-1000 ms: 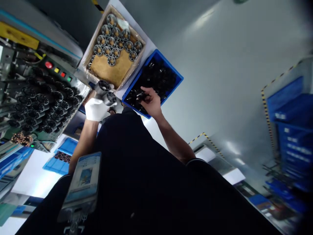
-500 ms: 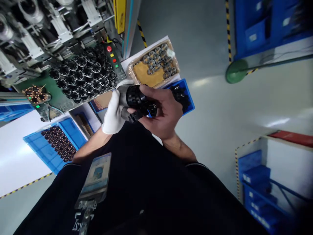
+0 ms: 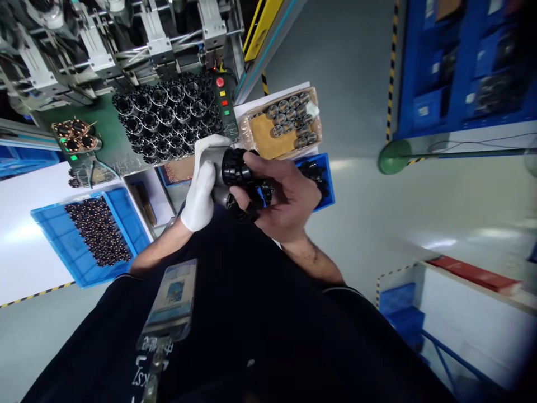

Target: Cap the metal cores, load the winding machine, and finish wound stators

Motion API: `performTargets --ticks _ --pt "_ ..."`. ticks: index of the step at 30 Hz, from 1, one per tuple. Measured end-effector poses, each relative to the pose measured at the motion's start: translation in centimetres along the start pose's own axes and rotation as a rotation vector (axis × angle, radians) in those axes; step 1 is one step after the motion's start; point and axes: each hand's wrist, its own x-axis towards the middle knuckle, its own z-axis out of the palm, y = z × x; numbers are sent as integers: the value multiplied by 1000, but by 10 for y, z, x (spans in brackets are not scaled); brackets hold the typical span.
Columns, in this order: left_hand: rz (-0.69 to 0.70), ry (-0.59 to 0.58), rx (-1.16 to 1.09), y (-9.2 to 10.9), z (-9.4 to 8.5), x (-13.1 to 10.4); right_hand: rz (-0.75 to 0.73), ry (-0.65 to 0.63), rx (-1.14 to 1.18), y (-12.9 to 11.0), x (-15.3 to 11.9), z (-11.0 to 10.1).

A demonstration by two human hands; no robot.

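Observation:
My left hand (image 3: 201, 193), in a white glove, is wrapped round grey metal cylinders (image 3: 216, 158) in front of my chest. My bare right hand (image 3: 287, 196) has its thumb and fingers closed on black plastic parts (image 3: 235, 167) at the right ends of the cylinders. One black part sits against the upper cylinder's end. Another black part (image 3: 241, 211) is lower, near the second cylinder, partly hidden by my right fingers. How many pieces lie inside my right palm cannot be made out.
Rows of black-and-metal rings (image 3: 165, 115) stand on the green machine table (image 3: 111, 126). Copper-wound parts fill a blue tray (image 3: 54, 224) at the left. A carton (image 3: 316, 123) of metal rings and a blue bin (image 3: 329, 179) of black parts lie beyond my right hand.
The view has shifted, so the machine table and carton appear farther right. The lower black part has come closer to the lower cylinder. Both hands keep their hold.

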Motion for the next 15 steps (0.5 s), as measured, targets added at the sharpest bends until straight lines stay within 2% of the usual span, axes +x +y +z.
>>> performTargets --ticks 3,6,8,11,15 --pt "76 12 47 -1 -1 1 -3 23 -80 5 -2 5" --pt "80 -6 31 -2 2 1 -162 49 -121 11 -1 8" --pt "52 -36 1 -4 4 1 -198 10 -65 15 1 7" --pt "-18 7 -88 -6 8 1 -61 -128 -7 18 3 0" --pt "-93 93 -175 0 18 6 105 -69 156 17 4 -15"
